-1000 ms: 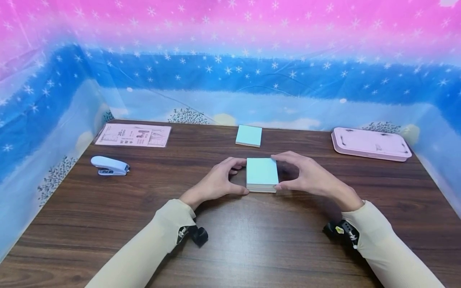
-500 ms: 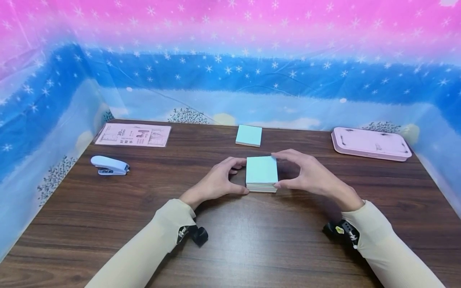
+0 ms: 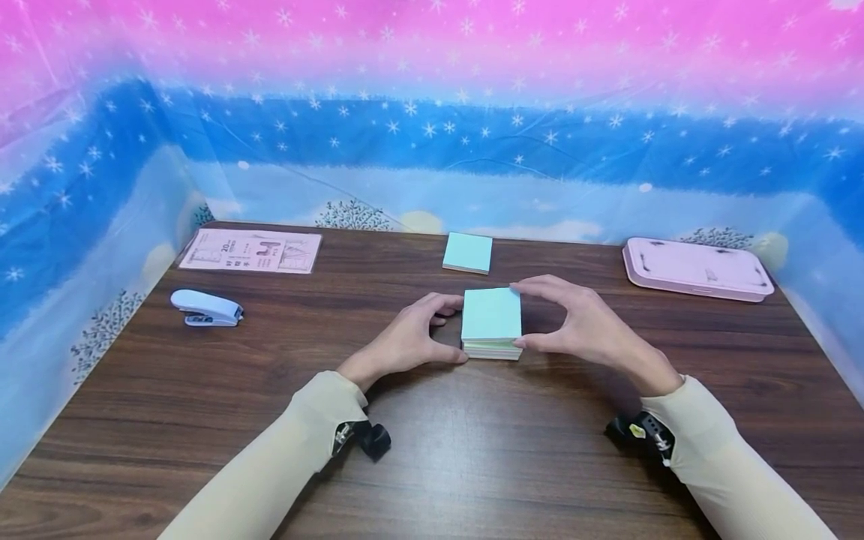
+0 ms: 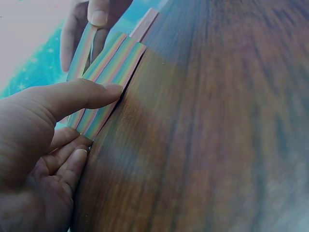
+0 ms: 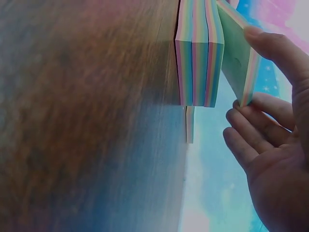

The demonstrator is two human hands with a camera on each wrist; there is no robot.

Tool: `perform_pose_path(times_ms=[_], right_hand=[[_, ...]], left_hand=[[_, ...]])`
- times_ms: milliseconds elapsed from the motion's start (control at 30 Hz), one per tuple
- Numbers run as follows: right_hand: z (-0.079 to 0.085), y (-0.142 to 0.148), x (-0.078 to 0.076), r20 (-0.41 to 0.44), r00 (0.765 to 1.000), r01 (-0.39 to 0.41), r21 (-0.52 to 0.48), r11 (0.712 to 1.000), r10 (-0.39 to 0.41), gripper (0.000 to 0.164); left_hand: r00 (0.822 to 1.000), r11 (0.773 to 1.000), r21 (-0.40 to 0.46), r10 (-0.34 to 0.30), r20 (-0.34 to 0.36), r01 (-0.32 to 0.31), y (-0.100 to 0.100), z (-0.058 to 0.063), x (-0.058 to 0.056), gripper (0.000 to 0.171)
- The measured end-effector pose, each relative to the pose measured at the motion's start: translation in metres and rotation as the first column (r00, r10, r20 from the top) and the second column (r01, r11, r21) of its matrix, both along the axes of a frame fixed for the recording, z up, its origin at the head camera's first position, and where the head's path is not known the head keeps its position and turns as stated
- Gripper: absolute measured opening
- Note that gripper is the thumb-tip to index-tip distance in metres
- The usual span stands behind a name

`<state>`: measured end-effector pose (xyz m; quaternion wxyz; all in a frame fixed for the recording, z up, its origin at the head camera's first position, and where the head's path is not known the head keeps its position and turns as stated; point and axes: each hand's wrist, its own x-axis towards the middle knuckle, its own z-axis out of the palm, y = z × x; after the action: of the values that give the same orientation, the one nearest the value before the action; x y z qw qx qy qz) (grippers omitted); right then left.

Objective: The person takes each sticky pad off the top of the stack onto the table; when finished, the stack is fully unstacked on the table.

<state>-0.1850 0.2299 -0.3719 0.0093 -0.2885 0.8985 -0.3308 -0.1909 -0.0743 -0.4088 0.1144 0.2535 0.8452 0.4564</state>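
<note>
Glare on tbl [image 3: 459, 442], wrist pics dimmer, soft

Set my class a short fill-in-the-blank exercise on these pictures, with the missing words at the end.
1. Below the top pad that the right hand pinches, ____ more pads form a stack.
2. The stapler lies to the ____ of the left hand.
3. The flat case at the back right is ____ in colour.

Missing words: three; left; pink.

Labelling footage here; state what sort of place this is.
Probably a screened tabletop workspace: a pink and blue snowflake-print cloth backdrop borders a brown wood-grain table bearing a pale blue plastic stapler.
</note>
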Motion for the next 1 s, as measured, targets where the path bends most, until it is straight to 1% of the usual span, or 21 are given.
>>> perform_pose_path(times_ms=[200,400,567,700,833,1000], right_hand=[[0.002,-0.003,-0.001,-0.013,1.0,0.007,-0.017,1.0,-0.007,0.079],[0.005,-0.004,-0.002,-0.046,0.999,0.01,-0.045,0.999,-0.012,0.077],[0.009,-0.004,-0.003,-0.064,0.997,0.028,-0.062,0.998,-0.032,0.076],[0.013,-0.005,-0.003,-0.058,0.997,0.055,-0.079,0.995,-0.059,0.076],[0.02,-0.004,-0.008,-0.077,0.993,0.089,-0.084,0.992,-0.095,0.075],[0.03,-0.003,-0.019,-0.094,0.988,0.12,-0.071,0.99,-0.126,0.075]], left_hand=[[1.0,1.0,-0.003,0.003,0.002,-0.003,-0.002,0.001,-0.001,0.083],[1.0,1.0,-0.001,0.009,-0.009,-0.009,-0.004,0.001,0.0,0.083],[1.0,1.0,0.0,0.003,-0.01,-0.003,-0.003,0.001,0.0,0.084],[1.0,1.0,0.008,0.006,-0.001,-0.006,-0.002,-0.001,0.001,0.083],[1.0,1.0,0.021,0.002,0.004,-0.002,-0.001,-0.002,0.001,0.082],[1.0,1.0,0.018,0.003,-0.001,-0.003,0.0,-0.001,0.0,0.082]])
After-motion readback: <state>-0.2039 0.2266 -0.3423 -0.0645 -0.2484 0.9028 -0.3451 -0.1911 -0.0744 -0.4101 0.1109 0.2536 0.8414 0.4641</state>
